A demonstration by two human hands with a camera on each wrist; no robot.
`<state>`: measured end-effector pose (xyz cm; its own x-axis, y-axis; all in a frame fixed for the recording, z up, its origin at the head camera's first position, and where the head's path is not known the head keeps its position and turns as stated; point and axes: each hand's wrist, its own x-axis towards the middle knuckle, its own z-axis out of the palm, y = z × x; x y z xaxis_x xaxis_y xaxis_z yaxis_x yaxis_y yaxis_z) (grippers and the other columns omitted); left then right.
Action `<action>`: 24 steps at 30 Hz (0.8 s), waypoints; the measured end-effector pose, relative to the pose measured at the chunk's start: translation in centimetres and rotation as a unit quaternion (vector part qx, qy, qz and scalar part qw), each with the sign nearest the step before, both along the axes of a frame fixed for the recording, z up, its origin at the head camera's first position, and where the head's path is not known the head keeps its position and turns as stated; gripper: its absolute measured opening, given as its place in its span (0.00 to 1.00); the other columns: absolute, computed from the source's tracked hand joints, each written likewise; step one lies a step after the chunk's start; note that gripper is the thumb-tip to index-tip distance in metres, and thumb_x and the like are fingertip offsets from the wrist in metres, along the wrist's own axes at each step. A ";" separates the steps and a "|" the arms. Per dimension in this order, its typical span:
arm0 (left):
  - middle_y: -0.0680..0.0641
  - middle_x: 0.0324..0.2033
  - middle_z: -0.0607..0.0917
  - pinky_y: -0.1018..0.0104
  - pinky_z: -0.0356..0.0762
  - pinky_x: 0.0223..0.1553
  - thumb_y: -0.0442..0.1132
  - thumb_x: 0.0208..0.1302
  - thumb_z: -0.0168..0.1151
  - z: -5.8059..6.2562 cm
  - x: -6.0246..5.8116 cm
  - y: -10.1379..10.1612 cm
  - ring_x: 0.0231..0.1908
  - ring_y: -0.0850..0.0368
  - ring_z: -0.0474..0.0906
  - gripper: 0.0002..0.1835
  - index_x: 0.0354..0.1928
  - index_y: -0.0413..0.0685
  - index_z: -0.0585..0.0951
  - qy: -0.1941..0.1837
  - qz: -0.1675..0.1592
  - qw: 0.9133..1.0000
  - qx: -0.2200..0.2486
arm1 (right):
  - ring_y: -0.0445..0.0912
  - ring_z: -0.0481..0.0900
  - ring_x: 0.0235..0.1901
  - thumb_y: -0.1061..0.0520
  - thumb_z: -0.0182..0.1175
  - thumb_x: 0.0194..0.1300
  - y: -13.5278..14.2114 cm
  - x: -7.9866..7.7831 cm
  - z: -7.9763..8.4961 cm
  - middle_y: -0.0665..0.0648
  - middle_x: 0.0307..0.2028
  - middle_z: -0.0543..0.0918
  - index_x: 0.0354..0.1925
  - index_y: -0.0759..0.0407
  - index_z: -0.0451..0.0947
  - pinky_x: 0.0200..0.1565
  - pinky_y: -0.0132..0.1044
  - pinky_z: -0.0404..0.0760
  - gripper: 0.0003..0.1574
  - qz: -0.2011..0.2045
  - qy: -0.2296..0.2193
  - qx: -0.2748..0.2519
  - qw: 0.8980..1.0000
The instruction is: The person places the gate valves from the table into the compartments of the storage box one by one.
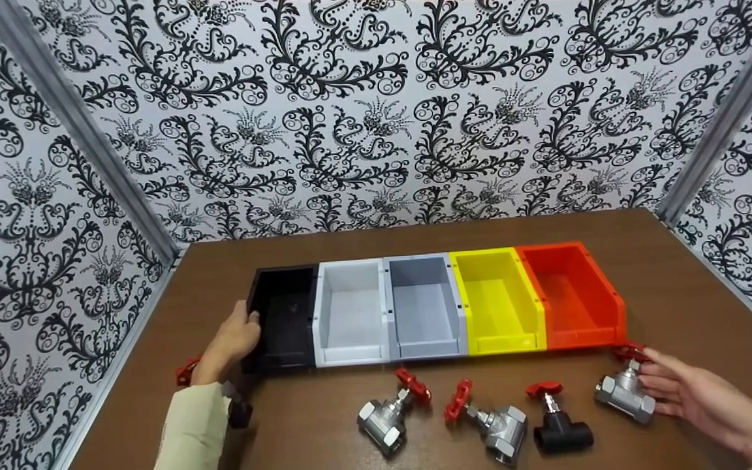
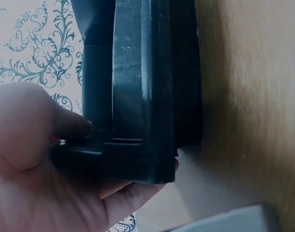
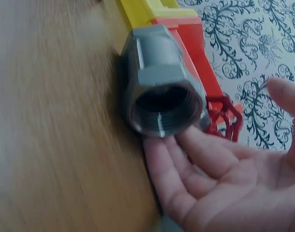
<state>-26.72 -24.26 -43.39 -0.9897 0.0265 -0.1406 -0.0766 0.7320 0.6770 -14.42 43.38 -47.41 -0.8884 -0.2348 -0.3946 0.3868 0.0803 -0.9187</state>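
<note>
A joined row of bins runs across the table: black (image 1: 284,326), white (image 1: 353,307), grey (image 1: 423,303), yellow (image 1: 493,300) and red (image 1: 565,294). My left hand (image 1: 235,336) grips the outer side wall of the black bin, its thumb over the top edge; the left wrist view shows the fingers under the bin's wall (image 2: 133,87). Over on the right, a metal valve (image 1: 625,395) with a red handwheel lies before the red bin. My right hand (image 1: 709,391) has its fingertips at this valve's body (image 3: 159,63), thumb held apart.
Two more metal valves (image 1: 382,418) (image 1: 503,427) and a black-bodied valve (image 1: 562,434) lie in front of the bins. Another valve with a red handwheel (image 1: 187,371) is partly hidden beneath my left forearm. Patterned walls (image 1: 376,117) enclose the brown table (image 1: 324,418).
</note>
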 end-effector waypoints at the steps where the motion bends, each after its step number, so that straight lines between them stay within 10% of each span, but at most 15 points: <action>1: 0.26 0.67 0.52 0.42 0.47 0.65 0.39 0.73 0.33 0.0 0.0 0.0 0.67 0.32 0.48 0.29 0.69 0.32 0.44 -0.001 0.001 1.000 -0.001 | 0.34 0.74 0.47 0.43 0.34 0.75 -0.2 0.0 0.0 0.46 0.52 0.72 0.65 0.56 0.53 0.51 0.40 0.74 0.28 -0.007 0.005 0.022 1.000; 6: 0.26 0.67 0.49 0.43 0.45 0.66 0.39 0.72 0.32 0.0 0.1 0.1 0.67 0.32 0.45 0.30 0.69 0.30 0.42 0.001 0.002 1.000 -0.008 | 0.32 0.74 0.45 0.45 0.38 0.74 -0.7 0.1 -0.1 0.47 0.51 0.72 0.49 0.41 0.69 0.49 0.39 0.74 0.14 -0.023 0.002 0.038 0.999; 24: 0.24 0.62 0.60 0.41 0.55 0.62 0.37 0.72 0.35 -0.2 0.1 0.3 0.63 0.30 0.57 0.25 0.66 0.30 0.52 0.036 0.008 0.999 -0.011 | 0.36 0.72 0.41 0.45 0.43 0.73 -2.4 0.0 0.5 0.41 0.42 0.76 0.40 0.30 0.78 0.44 0.38 0.71 0.15 -0.029 -0.016 0.068 0.997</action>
<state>-26.64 -23.99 -43.59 -0.9976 0.0088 -0.0693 -0.0397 0.7453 0.6655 -14.43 41.02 -46.87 -0.8852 -0.1253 -0.4480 0.4238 0.1800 -0.8877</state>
